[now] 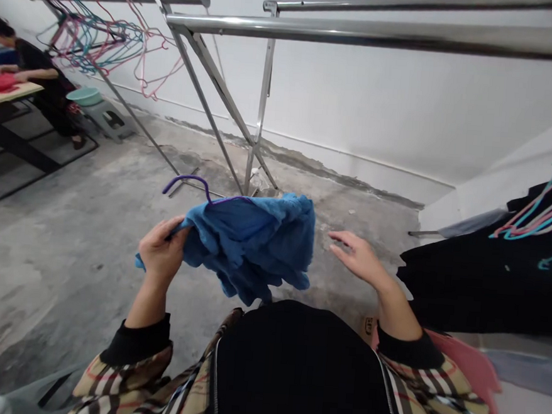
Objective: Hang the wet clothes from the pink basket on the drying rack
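Observation:
A blue garment [259,237] hangs in front of me on a purple hanger [197,181], whose hook points to the left. My left hand [162,246] is closed on the garment's left end, and a bit of blue cloth pokes out below the fist. The hanger's bar is mostly hidden inside the cloth. To the right of the garment, apart from it, my right hand [355,257] is held in the air with its fingers stretched out and nothing in them.
Metal rails [364,33] cross ahead above crossed legs. Many hangers [103,34] dangle from the left rail. At far left a person [35,67] works on red cloth at a table [14,95]. Dark cloth [469,290] and more hangers [535,209] are at right, beside a pink basin [468,365].

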